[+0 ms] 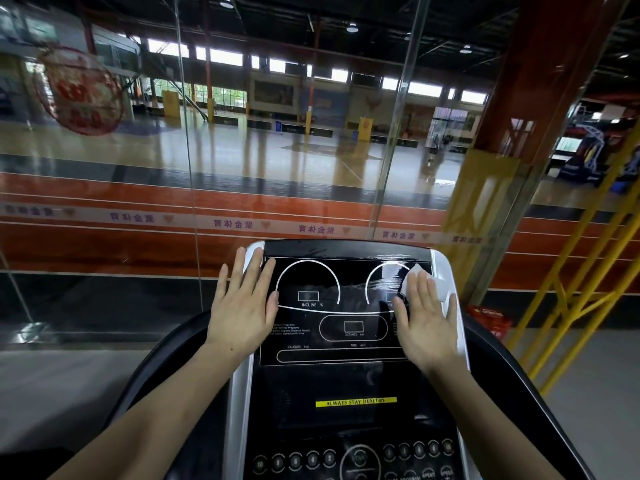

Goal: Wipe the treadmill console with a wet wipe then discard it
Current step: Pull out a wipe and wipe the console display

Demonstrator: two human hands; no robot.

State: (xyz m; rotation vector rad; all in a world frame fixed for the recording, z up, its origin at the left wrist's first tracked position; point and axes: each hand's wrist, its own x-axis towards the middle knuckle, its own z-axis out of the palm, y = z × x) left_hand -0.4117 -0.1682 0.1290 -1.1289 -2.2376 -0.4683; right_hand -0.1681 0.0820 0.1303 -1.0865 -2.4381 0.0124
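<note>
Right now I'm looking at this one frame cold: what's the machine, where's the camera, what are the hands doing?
There is one picture, taken from a camera worn on the person's head, looking forward and down, so the two bare arms reaching in from the bottom are the wearer's own. The machine is a treadmill console: a black display panel with dial outlines and labels such as INCLINE and DISTANCE, with round buttons lower down. The left hand lies flat with straight fingers on the console's left edge and holds nothing. The right hand presses a white wet wipe flat against the upper right of the panel; wet smears show beside it. Beyond the console is a glass wall, with a sports hall behind it.
</note>
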